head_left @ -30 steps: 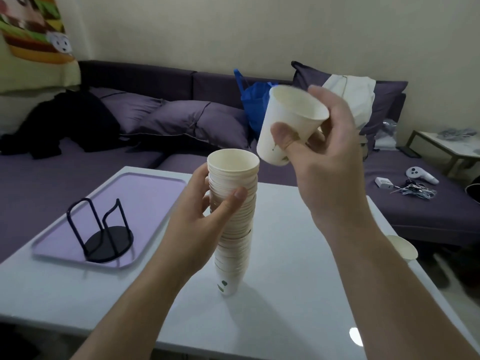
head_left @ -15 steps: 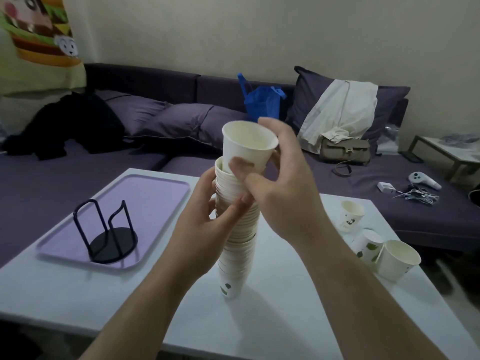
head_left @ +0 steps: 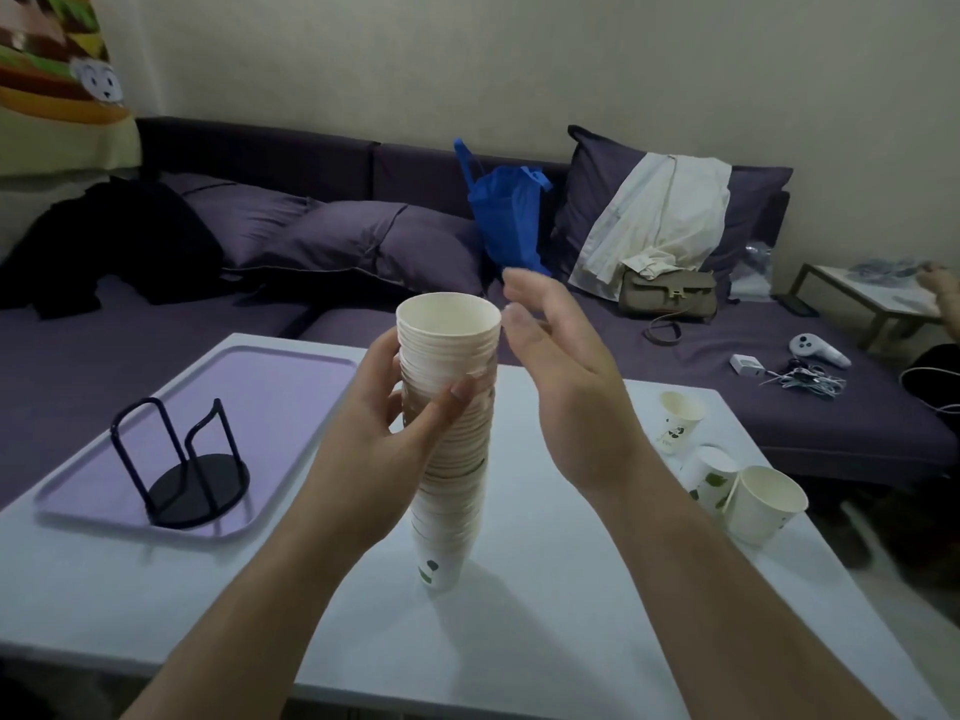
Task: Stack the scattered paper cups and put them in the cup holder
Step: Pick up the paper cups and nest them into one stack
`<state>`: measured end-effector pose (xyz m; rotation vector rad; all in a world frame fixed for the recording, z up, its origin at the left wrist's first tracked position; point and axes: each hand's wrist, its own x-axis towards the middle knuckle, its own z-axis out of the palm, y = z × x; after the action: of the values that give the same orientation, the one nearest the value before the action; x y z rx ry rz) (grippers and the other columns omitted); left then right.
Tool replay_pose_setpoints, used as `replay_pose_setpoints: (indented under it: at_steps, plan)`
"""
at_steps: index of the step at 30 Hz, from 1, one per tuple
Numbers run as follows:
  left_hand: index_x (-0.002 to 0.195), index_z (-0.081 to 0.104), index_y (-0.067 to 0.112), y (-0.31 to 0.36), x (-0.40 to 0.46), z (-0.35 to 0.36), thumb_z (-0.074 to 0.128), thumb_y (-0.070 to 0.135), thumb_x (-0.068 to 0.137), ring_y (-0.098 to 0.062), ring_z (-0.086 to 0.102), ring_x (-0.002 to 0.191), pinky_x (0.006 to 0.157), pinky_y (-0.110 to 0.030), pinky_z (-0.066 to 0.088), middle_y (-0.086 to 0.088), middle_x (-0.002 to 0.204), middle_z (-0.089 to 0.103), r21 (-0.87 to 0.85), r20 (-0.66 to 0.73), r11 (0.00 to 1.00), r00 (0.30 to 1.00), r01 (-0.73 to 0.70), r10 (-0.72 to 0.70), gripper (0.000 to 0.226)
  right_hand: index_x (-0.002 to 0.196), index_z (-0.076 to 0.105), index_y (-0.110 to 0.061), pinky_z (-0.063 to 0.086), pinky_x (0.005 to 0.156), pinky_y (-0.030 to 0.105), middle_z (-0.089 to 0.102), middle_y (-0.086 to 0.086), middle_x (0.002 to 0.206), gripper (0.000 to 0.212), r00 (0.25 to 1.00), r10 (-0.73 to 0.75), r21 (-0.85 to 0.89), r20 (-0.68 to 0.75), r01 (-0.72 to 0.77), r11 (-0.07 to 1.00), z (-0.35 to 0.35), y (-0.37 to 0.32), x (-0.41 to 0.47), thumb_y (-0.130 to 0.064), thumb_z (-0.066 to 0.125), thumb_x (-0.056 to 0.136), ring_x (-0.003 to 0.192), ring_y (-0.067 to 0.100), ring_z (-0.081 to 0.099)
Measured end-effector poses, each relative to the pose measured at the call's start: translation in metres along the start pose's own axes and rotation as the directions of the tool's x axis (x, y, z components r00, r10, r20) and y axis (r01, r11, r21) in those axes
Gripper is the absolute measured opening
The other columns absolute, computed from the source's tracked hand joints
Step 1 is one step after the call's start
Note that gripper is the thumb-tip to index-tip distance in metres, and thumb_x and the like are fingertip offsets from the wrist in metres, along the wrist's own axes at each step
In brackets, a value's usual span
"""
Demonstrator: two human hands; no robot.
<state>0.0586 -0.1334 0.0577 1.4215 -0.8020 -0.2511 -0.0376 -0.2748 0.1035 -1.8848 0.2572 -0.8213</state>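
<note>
A tall stack of white paper cups [head_left: 451,459] stands upright on the white table [head_left: 545,615], leaning slightly. My left hand [head_left: 400,423] grips the stack near its top, thumb across the front. Just right of the stack's rim, my right hand [head_left: 561,376] hovers with relaxed fingers and holds nothing. Three loose cups lie at the table's right edge: one upright [head_left: 678,420], one tipped over [head_left: 707,478], one large and upright [head_left: 763,504]. The black wire cup holder [head_left: 182,470] stands empty on a purple tray [head_left: 291,387] at the left.
A purple sofa [head_left: 779,407] runs behind the table, carrying pillows, a blue bag [head_left: 506,215], a beige handbag [head_left: 667,293], a white controller [head_left: 818,349] and cables. A small side table [head_left: 872,298] stands at the far right.
My right hand brought a single cup down onto the top of the stack, let go of it and drew back to the right. The view tilted down, showing the loose cups.
</note>
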Motion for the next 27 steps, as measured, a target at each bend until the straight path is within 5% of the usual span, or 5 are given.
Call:
replay_pose_setpoints:
  at_steps: [2,6,11,17,27]
  plan:
    - [0.146,0.057,0.044,-0.001,0.000,0.001,0.074,0.052,0.089,-0.009,0.073,0.124,0.111,-0.046,0.056,0.015,0.135,0.075,0.005,-0.001,1.000,1.000,0.006,-0.006,0.060,0.149,0.053,-0.025,0.043,0.106,0.022,0.053,-0.010,0.149,0.044,0.987,0.104,-0.223,-0.123,-0.130,0.966,-0.013,0.026,0.000,-0.032,0.061,0.106,0.133,-0.001,0.052]
    - [0.144,0.058,0.044,-0.001,0.002,0.002,0.075,0.054,0.089,-0.011,0.073,0.124,0.111,-0.048,0.055,0.012,0.135,0.075,-0.015,0.005,1.000,1.000,0.016,-0.016,0.059,0.150,0.045,-0.012,0.036,0.096,0.029,0.040,0.005,0.156,0.059,0.933,0.274,-0.683,-0.232,-0.357,0.637,-0.050,0.083,-0.014,-0.012,0.063,0.095,0.142,0.028,0.043]
    - [0.141,0.061,0.044,-0.002,0.002,0.000,0.076,0.063,0.082,-0.017,0.072,0.126,0.112,-0.052,0.054,0.008,0.135,0.075,-0.032,0.001,0.999,1.000,-0.002,0.002,0.064,0.135,0.050,-0.003,0.048,0.083,0.041,0.045,0.015,0.140,0.045,0.795,0.421,-0.721,-0.437,-0.590,0.365,-0.088,0.107,-0.021,-0.009,0.057,0.091,0.115,0.041,0.060]
    - [0.142,0.060,0.042,-0.001,0.001,-0.001,0.074,0.064,0.082,-0.018,0.071,0.126,0.114,-0.054,0.053,0.009,0.134,0.075,-0.005,0.007,1.000,1.000,-0.009,0.009,0.065,0.125,0.055,0.001,0.044,0.067,0.036,0.040,0.012,0.138,0.039,0.719,0.527,-0.722,-0.453,-0.643,0.257,-0.105,0.132,-0.027,-0.011,0.060,0.089,0.092,0.037,0.062]
    - [0.142,0.059,0.043,-0.002,0.000,-0.002,0.073,0.063,0.083,-0.018,0.072,0.125,0.113,-0.051,0.054,0.009,0.133,0.075,-0.001,0.014,1.000,1.000,-0.002,0.002,0.063,0.128,0.050,-0.003,0.045,0.071,0.040,0.054,0.014,0.126,0.040,0.755,0.408,-0.726,-0.514,-0.636,0.261,-0.105,0.146,-0.028,-0.007,0.060,0.090,0.108,0.038,0.064]
